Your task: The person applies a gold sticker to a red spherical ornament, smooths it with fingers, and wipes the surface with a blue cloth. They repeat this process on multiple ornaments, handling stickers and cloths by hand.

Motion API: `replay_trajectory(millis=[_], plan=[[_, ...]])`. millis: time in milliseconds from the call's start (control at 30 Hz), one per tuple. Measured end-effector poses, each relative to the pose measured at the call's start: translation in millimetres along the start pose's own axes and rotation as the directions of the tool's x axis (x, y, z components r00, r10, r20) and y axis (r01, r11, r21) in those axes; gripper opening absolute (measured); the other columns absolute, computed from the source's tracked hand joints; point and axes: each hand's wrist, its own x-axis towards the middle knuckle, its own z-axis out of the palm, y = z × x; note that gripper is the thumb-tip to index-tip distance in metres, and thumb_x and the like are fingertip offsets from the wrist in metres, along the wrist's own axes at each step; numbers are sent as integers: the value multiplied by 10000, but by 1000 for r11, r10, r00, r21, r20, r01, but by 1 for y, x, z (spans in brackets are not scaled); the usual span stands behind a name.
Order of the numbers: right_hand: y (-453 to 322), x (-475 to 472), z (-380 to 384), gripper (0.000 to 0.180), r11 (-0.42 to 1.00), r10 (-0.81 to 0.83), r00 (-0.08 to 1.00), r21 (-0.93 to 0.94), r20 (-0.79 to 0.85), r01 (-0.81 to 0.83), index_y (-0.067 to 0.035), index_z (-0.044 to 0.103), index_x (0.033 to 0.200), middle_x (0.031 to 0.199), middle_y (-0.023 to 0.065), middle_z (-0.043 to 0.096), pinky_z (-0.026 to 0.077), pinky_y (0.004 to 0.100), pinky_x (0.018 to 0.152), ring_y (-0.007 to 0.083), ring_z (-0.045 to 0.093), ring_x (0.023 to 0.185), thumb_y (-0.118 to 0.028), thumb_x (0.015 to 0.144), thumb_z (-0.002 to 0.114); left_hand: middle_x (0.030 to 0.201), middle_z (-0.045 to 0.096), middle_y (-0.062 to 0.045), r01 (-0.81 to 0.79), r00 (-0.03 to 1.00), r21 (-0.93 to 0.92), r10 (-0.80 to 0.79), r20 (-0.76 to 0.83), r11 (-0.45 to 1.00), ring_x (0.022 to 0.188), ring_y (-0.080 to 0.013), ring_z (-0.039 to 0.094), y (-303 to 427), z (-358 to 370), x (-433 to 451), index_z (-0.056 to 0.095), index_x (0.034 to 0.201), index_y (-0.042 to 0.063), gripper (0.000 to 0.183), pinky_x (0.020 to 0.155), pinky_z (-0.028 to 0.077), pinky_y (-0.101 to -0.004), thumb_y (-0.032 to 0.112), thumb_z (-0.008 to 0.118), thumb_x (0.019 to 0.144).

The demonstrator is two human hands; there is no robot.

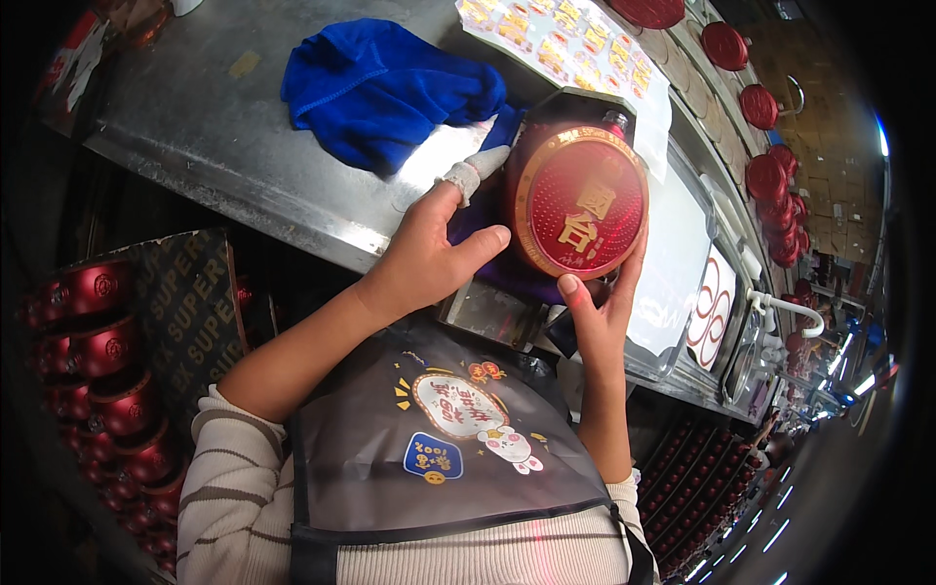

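Observation:
A round, flat red bottle [583, 201] with a gold rim and raised gold characters faces up towards me. My right hand [601, 303] grips its lower right edge, thumb on the rim and fingers around the side. At the bottle's left side is my left hand [446, 245], thumb and forefinger spread apart with their tips at the bottle's edge. A whitish cover [479, 170] wraps that forefinger. Whether the left hand grips the bottle is unclear, as its other fingers are hidden. Behind the bottle shows a dark angular piece [578, 102], partly covered.
A crumpled blue cloth [387, 91] lies on the metal table [183, 110]. Beyond the bottle is a sheet of gold-and-red stickers [563, 44]. Conveyor plates [687, 80] run along the right, with red bottles [768, 179] beyond. Stacked red bottles [121, 344] stand at left beside a printed board [194, 300].

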Motion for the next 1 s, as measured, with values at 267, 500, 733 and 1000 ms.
replay_trajectory(millis=[267, 500, 733, 1000], plan=[[0, 0, 0, 1124, 1000, -14, 1000, -10, 6, 14, -98, -23, 1639, 1537, 205, 365, 538, 403, 998, 293, 532, 1307, -172, 862, 786, 1375, 587, -200, 26, 1000, -5, -26, 11, 1000, 1300, -241, 544, 5, 0, 2, 477, 1417, -87, 595, 1110, 409, -364, 139, 712, 919], [0, 0, 0, 1123, 1000, -1, 1000, 17, 5, 1, -98, -28, 1639, 1528, 210, 376, 537, 401, 995, 296, 536, 1306, -158, 863, 781, 1398, 571, -195, 57, 998, -63, -55, 26, 996, 1306, -238, 537, 9, -1, 2, 461, 1436, -85, 641, 1113, 406, -361, 174, 738, 920], [1, 1, 0, 1123, 1000, -15, 1000, 5, 14, 15, -97, -30, 1637, 1541, 213, 357, 537, 410, 1006, 297, 538, 1306, -169, 864, 781, 1426, 549, -204, 3, 1000, 87, -5, 20, 996, 1335, -248, 515, 7, 3, 3, 441, 1460, -84, 713, 1138, 381, -370, 211, 775, 904], [2, 0, 0, 1141, 1000, -12, 1000, -5, 3, 12, -99, -27, 1638, 1565, 201, 320, 529, 419, 1026, 306, 495, 1351, -194, 854, 797, 1356, 598, -237, -43, 998, 157, 49, -37, 987, 1275, -283, 575, 1, 7, 5, 495, 1407, -99, 701, 1088, 436, -371, 264, 799, 890]])
